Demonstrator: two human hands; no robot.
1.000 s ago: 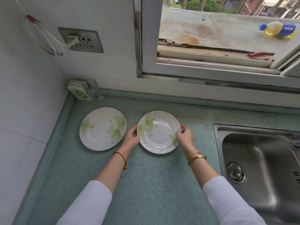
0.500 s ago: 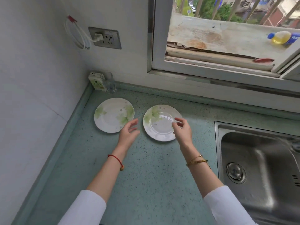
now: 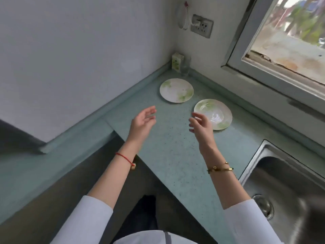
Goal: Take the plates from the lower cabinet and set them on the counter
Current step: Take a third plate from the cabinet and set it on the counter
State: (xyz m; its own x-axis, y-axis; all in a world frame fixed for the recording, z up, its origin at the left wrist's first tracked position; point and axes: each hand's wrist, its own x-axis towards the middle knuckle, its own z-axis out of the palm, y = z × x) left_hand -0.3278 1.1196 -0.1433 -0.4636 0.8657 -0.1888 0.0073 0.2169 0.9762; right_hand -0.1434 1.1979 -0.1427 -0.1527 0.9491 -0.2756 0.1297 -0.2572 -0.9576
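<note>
Two white plates with green leaf prints lie flat on the speckled green counter (image 3: 172,152). The far plate (image 3: 176,90) sits near the corner. The near plate (image 3: 215,113) lies to its right, toward the window. My left hand (image 3: 143,122) hovers above the counter's left part, fingers apart, holding nothing. My right hand (image 3: 200,124) hangs just left of the near plate's rim, fingers apart and empty; it covers a little of that rim. The lower cabinet is not in view.
A small carton (image 3: 177,61) and a clear glass (image 3: 185,66) stand in the back corner. A steel sink (image 3: 288,187) lies at the right. A wall socket (image 3: 202,28) with a white cord and a window (image 3: 288,36) are above. A lower ledge (image 3: 22,169) runs along the left.
Both hands have let go of the near plate and drawn back toward me, empty. The camera has swung left and tilted, so the counter now runs diagonally.
</note>
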